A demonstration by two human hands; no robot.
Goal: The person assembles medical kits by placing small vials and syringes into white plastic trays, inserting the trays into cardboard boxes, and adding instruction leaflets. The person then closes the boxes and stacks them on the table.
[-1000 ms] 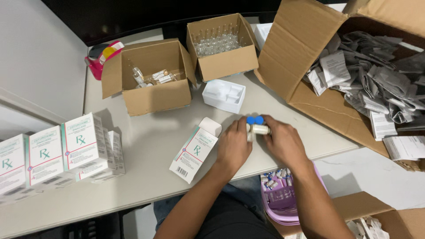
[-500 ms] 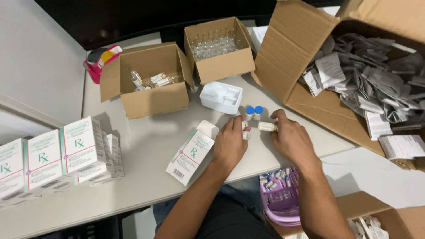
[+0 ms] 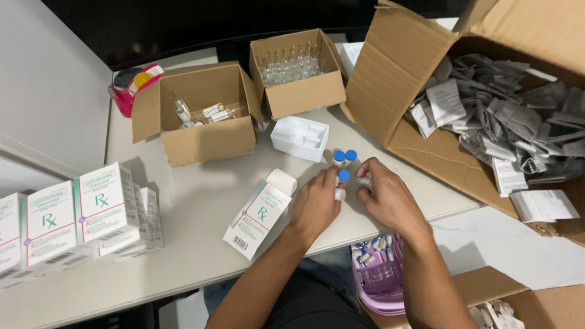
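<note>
My left hand (image 3: 315, 206) rests on the white table (image 3: 201, 201) and pinches a small blue-capped vial (image 3: 342, 183) by its white body. My right hand (image 3: 385, 196) is just right of it, fingers curled round another small white vial (image 3: 365, 180), mostly hidden. Two more blue-capped vials (image 3: 345, 156) stand upright side by side just beyond my fingertips. An open white medicine carton (image 3: 259, 213) with green and red trim lies flat to the left of my left hand.
Behind the vials sits a white plastic tray (image 3: 300, 137). Two open cardboard boxes hold ampoules (image 3: 195, 116) and glass vials (image 3: 297, 73). A big box of folded leaflets (image 3: 487, 122) lies right, stacked cartons (image 3: 97, 207) left, and a purple basket of vials (image 3: 378, 274) below the table edge.
Two blue-capped vials that were between my hands now stand on the table. Both hands have drawn slightly back towards me, and a third vial is in my left fingers.
</note>
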